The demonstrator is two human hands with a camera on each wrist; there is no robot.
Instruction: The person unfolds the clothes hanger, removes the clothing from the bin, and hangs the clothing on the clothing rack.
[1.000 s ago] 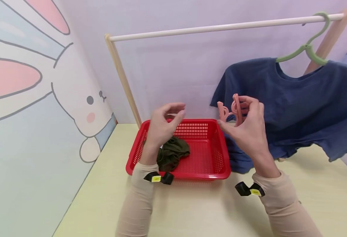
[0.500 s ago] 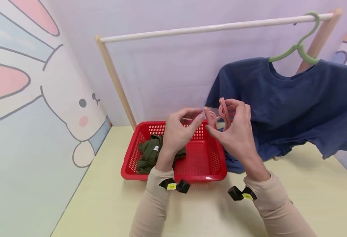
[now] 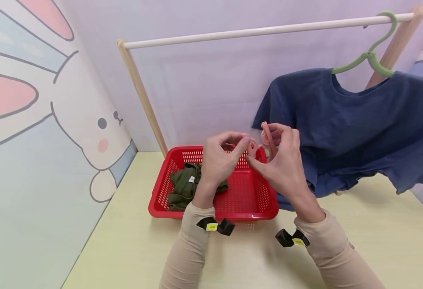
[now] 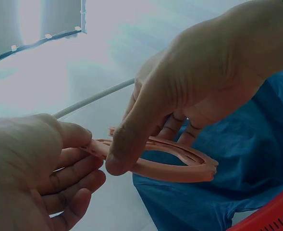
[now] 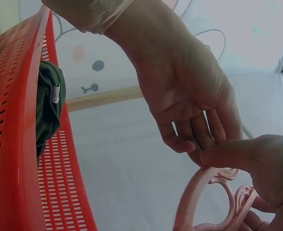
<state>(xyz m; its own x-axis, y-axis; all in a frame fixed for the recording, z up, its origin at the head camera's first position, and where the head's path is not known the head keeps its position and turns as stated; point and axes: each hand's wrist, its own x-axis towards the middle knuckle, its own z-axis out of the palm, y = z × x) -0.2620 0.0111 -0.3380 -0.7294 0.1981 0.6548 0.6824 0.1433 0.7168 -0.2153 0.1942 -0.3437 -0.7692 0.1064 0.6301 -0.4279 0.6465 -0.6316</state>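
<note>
A pink folded plastic hanger (image 3: 269,138) is held between my two hands above the red basket. My right hand (image 3: 285,160) grips its body, with the thumb along one arm of it. My left hand (image 3: 218,158) pinches one end between thumb and index finger, the other fingers loosely bent. In the left wrist view the hanger (image 4: 175,172) shows two slim arms lying close together. Its curved loops (image 5: 191,197) appear in the right wrist view, partly covered by the right thumb.
The red basket (image 3: 256,216) holds a crumpled dark green garment (image 3: 182,188) on its left side. Behind, a rack with a white rail (image 3: 233,35) carries a blue T-shirt (image 3: 341,120) on a green hanger (image 3: 381,66) at the right. A rabbit-printed wall stands left.
My left hand has moved right and now pinches the end of the pink hanger. My right hand has brought the hanger left and slightly down, toward the left hand.
</note>
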